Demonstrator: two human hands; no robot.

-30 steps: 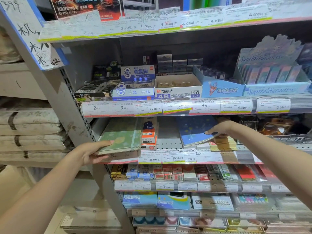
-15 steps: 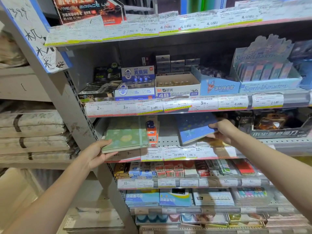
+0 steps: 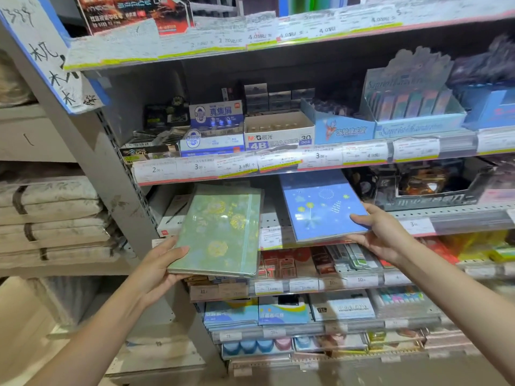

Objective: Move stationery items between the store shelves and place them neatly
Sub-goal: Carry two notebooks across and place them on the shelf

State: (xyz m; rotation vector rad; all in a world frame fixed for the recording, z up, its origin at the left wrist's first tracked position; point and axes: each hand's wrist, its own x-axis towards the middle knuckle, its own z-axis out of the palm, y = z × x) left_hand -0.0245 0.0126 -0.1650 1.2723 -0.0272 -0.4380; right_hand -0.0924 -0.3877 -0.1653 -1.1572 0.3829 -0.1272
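My left hand (image 3: pixel 160 267) grips the lower left corner of a green notebook (image 3: pixel 220 229) with gold flowers and an elastic band, held in front of the middle shelf (image 3: pixel 459 215). My right hand (image 3: pixel 381 235) holds the lower right corner of a blue notebook (image 3: pixel 320 207) with yellow flowers. That notebook is tilted up, its far end under the shelf above. Both notebooks hang clear of the shelf's front edge, side by side with a gap between them.
Eraser boxes (image 3: pixel 278 135) fill the shelf above. Small packs (image 3: pixel 320 263) and pads (image 3: pixel 284 310) line the shelves below. A grey upright post (image 3: pixel 119 196) stands at the left, with bundled cloth stacks (image 3: pixel 53 213) beyond it. A white box (image 3: pixel 172 218) lies behind the green notebook.
Both notebooks have been lifted off the middle shelf and drawn out toward me. The green one has come forward and down, the blue one has tilted up. The camera has moved closer.
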